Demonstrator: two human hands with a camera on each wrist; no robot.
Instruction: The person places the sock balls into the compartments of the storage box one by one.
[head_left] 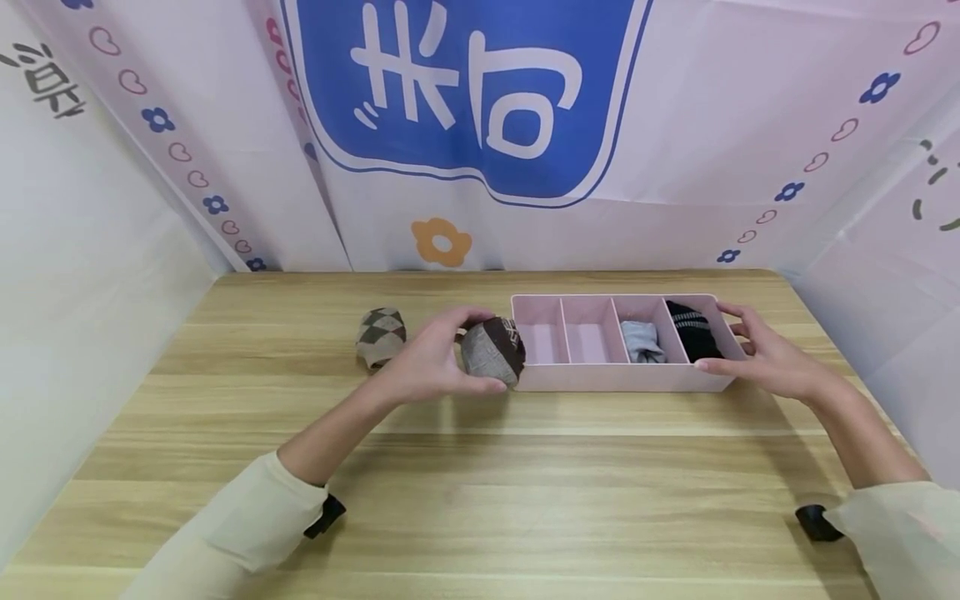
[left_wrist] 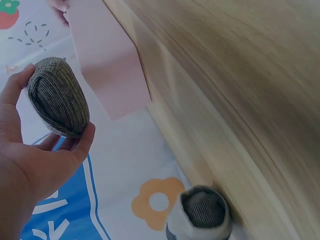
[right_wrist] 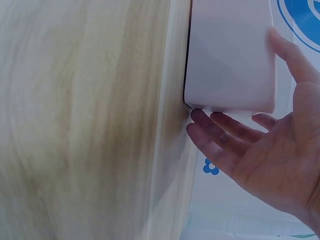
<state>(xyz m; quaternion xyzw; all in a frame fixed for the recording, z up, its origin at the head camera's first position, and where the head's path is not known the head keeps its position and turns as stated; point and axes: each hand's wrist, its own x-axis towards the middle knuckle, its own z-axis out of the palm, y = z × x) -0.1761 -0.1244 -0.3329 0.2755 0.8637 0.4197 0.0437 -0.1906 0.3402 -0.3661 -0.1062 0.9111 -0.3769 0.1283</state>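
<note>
My left hand [head_left: 438,358] holds a rolled sock bundle [head_left: 491,352], grey with a dark brown patterned part, between thumb and fingers. It overlaps the left end of a pink divided box [head_left: 615,378]. In the left wrist view the bundle [left_wrist: 59,97] shows its ribbed grey side. My right hand [head_left: 772,354] rests against the box's right end, its thumb at the front rim and its other fingers along the end wall [right_wrist: 230,60]. Inside the box, a black sock bundle [head_left: 693,332] fills the rightmost compartment, and a light grey bundle [head_left: 642,342] lies in the one beside it.
Left of the held bundle, another sock bundle [head_left: 381,337] with a brown and beige diamond pattern lies on the wooden table [head_left: 525,492]. Printed white cloth [head_left: 712,108] hangs behind the table and along both sides. The box's two left compartments hold nothing visible.
</note>
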